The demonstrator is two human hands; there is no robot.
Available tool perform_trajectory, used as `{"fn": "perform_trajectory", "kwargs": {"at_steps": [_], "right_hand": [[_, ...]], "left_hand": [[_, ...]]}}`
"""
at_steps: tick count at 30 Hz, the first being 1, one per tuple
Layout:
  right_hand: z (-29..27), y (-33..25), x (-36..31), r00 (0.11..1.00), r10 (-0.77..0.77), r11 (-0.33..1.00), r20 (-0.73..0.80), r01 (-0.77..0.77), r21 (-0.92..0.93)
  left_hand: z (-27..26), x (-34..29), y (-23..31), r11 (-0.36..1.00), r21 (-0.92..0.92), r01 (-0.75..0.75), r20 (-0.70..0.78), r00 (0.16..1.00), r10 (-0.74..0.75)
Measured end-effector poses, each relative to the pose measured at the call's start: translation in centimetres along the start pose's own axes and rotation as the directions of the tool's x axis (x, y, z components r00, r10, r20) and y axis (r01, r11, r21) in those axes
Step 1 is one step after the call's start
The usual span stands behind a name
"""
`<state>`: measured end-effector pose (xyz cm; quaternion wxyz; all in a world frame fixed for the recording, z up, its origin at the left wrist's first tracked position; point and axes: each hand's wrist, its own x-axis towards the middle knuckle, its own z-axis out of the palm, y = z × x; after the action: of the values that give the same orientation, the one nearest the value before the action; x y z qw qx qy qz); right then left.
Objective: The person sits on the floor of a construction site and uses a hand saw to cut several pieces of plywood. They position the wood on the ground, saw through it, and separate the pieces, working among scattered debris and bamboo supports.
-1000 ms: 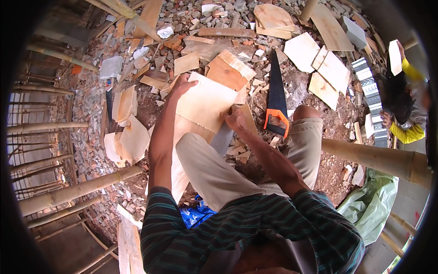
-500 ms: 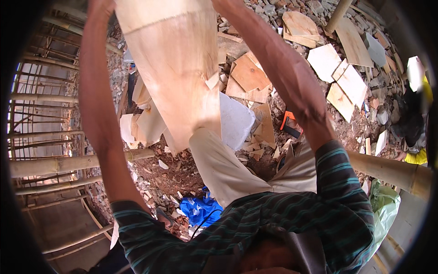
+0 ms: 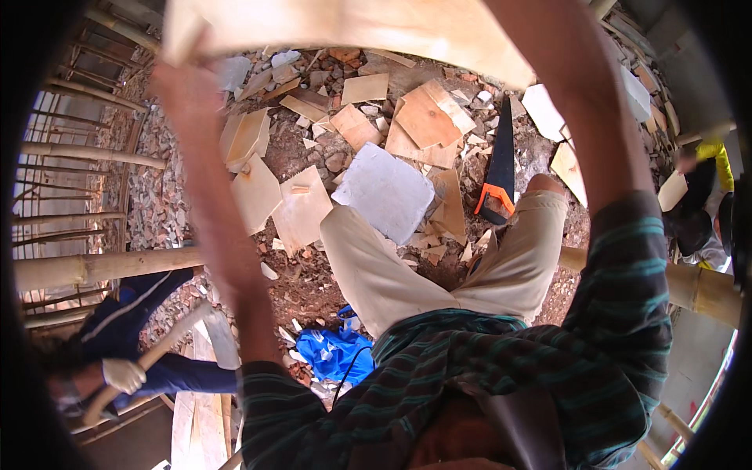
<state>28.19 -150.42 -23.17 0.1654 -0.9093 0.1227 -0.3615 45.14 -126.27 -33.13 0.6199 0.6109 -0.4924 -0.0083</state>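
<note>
A long pale plywood board (image 3: 352, 23) is held up crosswise at the top, partly out of the picture. My left hand (image 3: 186, 78), blurred by motion, grips its left end with the thumb over the face. My right forearm (image 3: 556, 55) reaches up past the board's right end, and the right hand is beyond the upper edge. Below the board, a whitish square slab (image 3: 388, 192) lies on the rubble in front of my knees. To its right rests a handsaw (image 3: 501, 149) with a black blade and orange handle. Cut plywood pieces (image 3: 431, 121) lie scattered around the slab.
At lower left, another person's gloved hand (image 3: 124, 376) holds a wooden-handled tool (image 3: 172, 337) with a broad grey blade. A person in yellow sleeves (image 3: 713, 157) is at far right. Bamboo poles (image 3: 102, 266) cross both sides. A blue plastic bag (image 3: 333, 354) lies beside my leg.
The board has swung from pointing down toward my knee to lying crosswise higher up, uncovering the slab and plywood pieces. The saw shows fully. The person with the bladed tool has appeared at left.
</note>
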Motion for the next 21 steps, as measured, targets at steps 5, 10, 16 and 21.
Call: {"fn": "perform_trajectory", "kwargs": {"at_steps": [5, 10, 16, 21], "right_hand": [[21.7, 0.9, -14.3, 0.884, 0.255, 0.777, 0.391, 0.053, -0.627], [31.9, -0.2, -34.5, 0.884, 0.35, 0.918, -0.308, -0.389, -0.075], [29.8, -2.4, -50.2, 0.133, 0.958, 0.233, -0.254, -0.876, 0.422], [31.5, 0.0, -51.9, -0.013, 0.997, -0.059, 0.072, -0.712, 0.699]], "left_hand": [[10.0, -24.1, -12.9, 0.439, -0.608, 0.662, -0.031, 0.532, -0.846], [14.7, -37.1, -16.2, 0.088, -0.827, 0.556, -0.016, 0.134, -0.991], [15.0, -41.4, -17.2, 0.123, -0.801, 0.586, -0.032, 0.162, -0.986], [14.1, -42.2, -17.8, 0.169, -0.458, 0.873, 0.015, 0.198, -0.98]]}}
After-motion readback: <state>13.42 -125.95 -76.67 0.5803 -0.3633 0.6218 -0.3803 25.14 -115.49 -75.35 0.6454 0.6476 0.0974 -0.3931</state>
